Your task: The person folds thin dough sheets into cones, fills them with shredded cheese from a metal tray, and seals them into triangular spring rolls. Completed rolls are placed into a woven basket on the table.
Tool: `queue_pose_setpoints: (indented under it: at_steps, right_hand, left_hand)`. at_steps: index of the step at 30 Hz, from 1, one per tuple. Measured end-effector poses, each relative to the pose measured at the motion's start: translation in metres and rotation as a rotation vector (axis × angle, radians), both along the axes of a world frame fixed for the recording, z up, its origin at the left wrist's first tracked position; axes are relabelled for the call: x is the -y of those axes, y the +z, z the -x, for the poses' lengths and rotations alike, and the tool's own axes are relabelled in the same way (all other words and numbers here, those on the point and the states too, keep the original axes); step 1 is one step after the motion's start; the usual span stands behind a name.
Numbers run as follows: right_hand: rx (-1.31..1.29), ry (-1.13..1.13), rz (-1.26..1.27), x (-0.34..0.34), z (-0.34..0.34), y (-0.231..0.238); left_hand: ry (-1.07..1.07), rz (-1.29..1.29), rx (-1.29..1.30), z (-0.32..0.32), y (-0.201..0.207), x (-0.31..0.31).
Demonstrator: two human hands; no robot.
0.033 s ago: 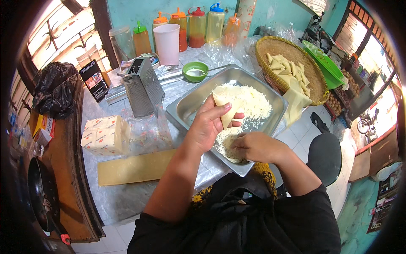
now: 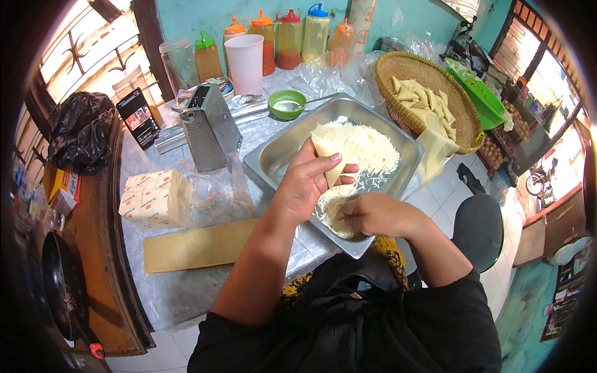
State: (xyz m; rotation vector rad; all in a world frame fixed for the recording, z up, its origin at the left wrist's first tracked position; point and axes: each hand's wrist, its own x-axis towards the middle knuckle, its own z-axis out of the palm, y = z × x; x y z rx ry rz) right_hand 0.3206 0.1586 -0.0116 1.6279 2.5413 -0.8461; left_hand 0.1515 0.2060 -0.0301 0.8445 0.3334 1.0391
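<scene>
My left hand (image 2: pixel 305 180) holds a thin, pale pastry wrapper (image 2: pixel 329 146) folded into a cone, thumb pressed on its front. The cone is above a steel tray (image 2: pixel 264 163) that contains a large heap of grated cheese (image 2: pixel 378 149). Lower in the tray, my right hand (image 2: pixel 379 214) has its fingers curled down into a smaller pile of shreds at the near corner; its fingertips are partly hidden. A strip of flat wrapper sheets (image 2: pixel 199 245) lies left of the tray.
Beyond the strip sit a wrapped block (image 2: pixel 155 199) and a box grater (image 2: pixel 211 133). A small green bowl (image 2: pixel 287 107) touches the tray's far side. Folded pastries (image 2: pixel 423 102) fill part of a woven basket (image 2: pixel 463 93) at right. Squeeze bottles (image 2: pixel 289 43) line the wall.
</scene>
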Motion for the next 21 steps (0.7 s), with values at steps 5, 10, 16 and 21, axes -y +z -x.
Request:
queue_pose_setpoints:
  at_steps: [5,10,16,21]
  right_hand:
    - [-0.118,0.161,-0.120,-0.022,-0.003,-0.013]
    - [-0.209,0.383,0.164,-0.016,0.001,0.000]
    - [-0.075,0.255,0.389,-0.019,-0.002,0.004]
    - [-0.271,0.023,0.018,-0.029,-0.035,0.021]
  left_hand:
    - [-0.014,-0.078,-0.031,-0.002,0.000,-0.005]
    - [0.037,-0.076,-0.080,-0.003,0.000,-0.002]
    - [0.052,-0.124,-0.094,-0.008,-0.001,-0.002]
    - [0.118,-0.179,-0.151,-0.012,-0.002,-0.002]
